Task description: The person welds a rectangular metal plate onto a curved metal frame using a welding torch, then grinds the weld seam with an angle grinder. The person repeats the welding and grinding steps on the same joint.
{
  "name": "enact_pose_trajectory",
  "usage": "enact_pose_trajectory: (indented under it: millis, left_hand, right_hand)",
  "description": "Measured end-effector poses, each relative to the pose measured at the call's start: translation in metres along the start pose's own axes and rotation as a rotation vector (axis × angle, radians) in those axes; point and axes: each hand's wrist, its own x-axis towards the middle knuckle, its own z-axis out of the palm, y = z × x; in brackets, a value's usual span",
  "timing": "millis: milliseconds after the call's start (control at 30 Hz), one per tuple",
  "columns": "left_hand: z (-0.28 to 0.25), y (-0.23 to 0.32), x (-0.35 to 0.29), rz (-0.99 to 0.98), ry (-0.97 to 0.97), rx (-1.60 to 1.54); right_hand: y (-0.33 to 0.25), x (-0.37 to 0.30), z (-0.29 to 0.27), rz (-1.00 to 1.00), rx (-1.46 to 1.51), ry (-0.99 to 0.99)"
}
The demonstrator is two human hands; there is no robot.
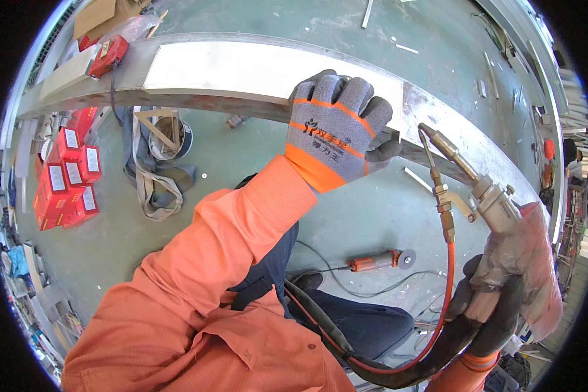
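Observation:
My left hand [333,130], in a grey and orange work glove, is on the long metal beam [196,98] with its fingers bent over the edge and its thumb out to the right. A bright flat sheet [222,65] lies along the beam's top; the fingertips are hidden behind the knuckles. At the right, my right hand [464,310], in a dark glove, is wrapped round a welding torch [498,210] partly covered in clear plastic. Its metal nozzle [447,147] points up and left, close to the beam. A thin wire-feed tube [431,155] runs beside the nozzle.
A red hose [451,281] loops from the torch past my legs. An angle grinder [375,260] with its cord lies on the floor. At left are red boxes [59,186], a strap [134,163] and a bucket [184,140]. A red tool [109,55] sits on the beam.

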Motion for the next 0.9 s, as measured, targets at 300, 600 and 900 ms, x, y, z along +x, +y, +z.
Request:
enact_pose_trajectory:
  millis: [300,600,900]
  left_hand:
    - [0.001,-0.001,0.000,-0.005,0.012,0.003]
    - [0.007,-0.003,-0.003,-0.008,0.042,-0.008]
    - [0.005,-0.003,-0.002,-0.021,0.030,-0.034]
  right_hand:
    - [-0.001,-0.001,0.019,0.008,-0.074,-0.031]
    - [-0.006,-0.005,0.020,0.048,-0.087,-0.074]
    - [0.006,-0.005,0.022,-0.032,-0.036,0.067]
